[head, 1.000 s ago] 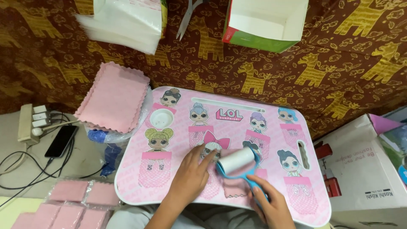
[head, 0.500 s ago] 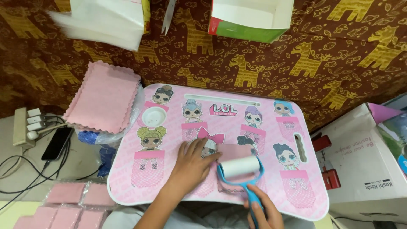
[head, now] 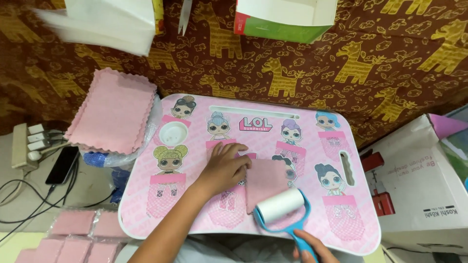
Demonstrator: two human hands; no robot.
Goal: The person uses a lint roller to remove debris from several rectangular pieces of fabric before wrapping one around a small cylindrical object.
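At the far left of the frame a power strip (head: 19,145) lies beside a dark phone (head: 62,164), with cables trailing down. In the lower left corner several pink cloths sealed in clear bags (head: 73,236) look finished and set aside. Above them, left of centre, a stack of loose pink cloths (head: 113,109) with zigzag edges waits, thick and soft-looking, so by my reading a good part of the work is left.

The pink lap table (head: 195,219) fills the middle of the frame, smooth and glossy, printed with cartoon dolls, with a round cup recess and rounded corners. The left hand (head: 223,167) rests flat at its centre, fingers spread slightly apart, fingertips pressing the left edge of 1 pink cloth (head: 265,181). That cloth lies flat on the table just right of centre, roughly square, with a fuzzy matte surface.

At the cloth's lower edge sits a lint roller (head: 282,206): a white paper-wrapped cylinder in a blue plastic frame, touching the cloth. The right hand (head: 312,247), at the bottom edge of the frame, is closed around the blue handle. The roller sitting at the near edge suggests a pass over this cloth is at its end or its start; I cannot tell which.

At the right stands a white cardboard box (head: 424,180); behind everything hangs brown fabric with gold giraffes (head: 302,73).
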